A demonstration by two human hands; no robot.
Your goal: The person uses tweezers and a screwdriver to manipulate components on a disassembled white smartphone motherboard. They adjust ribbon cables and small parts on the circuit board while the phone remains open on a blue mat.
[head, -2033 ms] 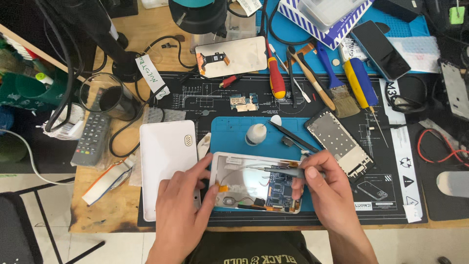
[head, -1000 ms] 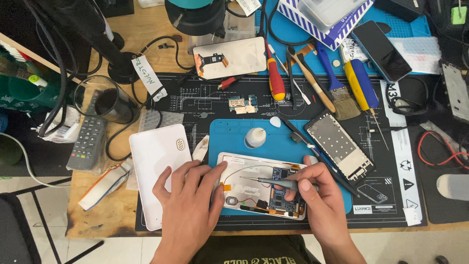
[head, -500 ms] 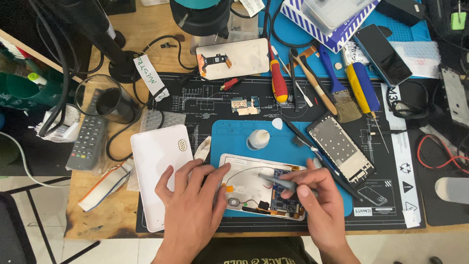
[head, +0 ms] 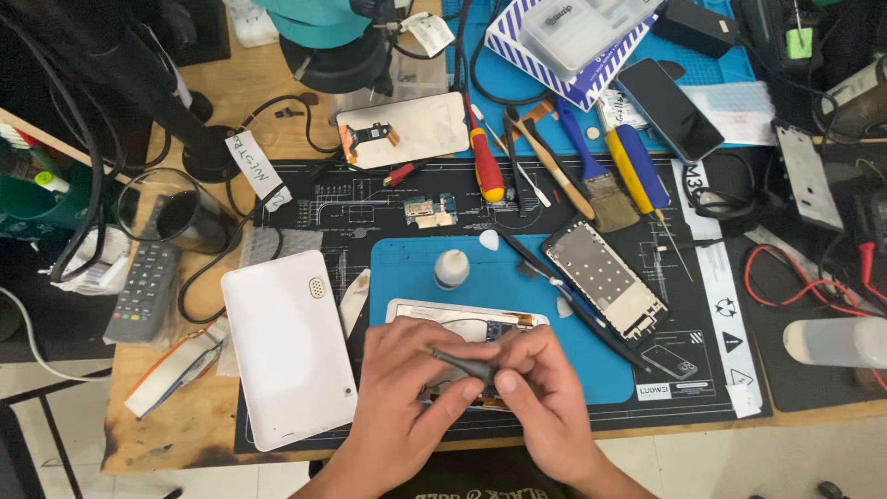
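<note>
since half a second ago both hands have closed in together over the open phone [head: 467, 323], the right hand [head: 545, 407] fingers clamped on a thin tool [head: 457, 362], the left hand [head: 407, 397] fingertips steadying its tip just beneath

We saw a worn wooden workbench [head: 277, 83], its lower left edge scorched dark. A black printed work mat [head: 370, 217] covered most of it, a blue silicone mat [head: 591, 370] sat at the centre, and another blue mat [head: 730, 55] lay at upper right. Pale tiled floor [head: 55, 425] showed at lower left and along the bottom edge, with a dark metal frame [head: 37, 416] crossing it. Light was even and soft, without hard shadows.
</note>
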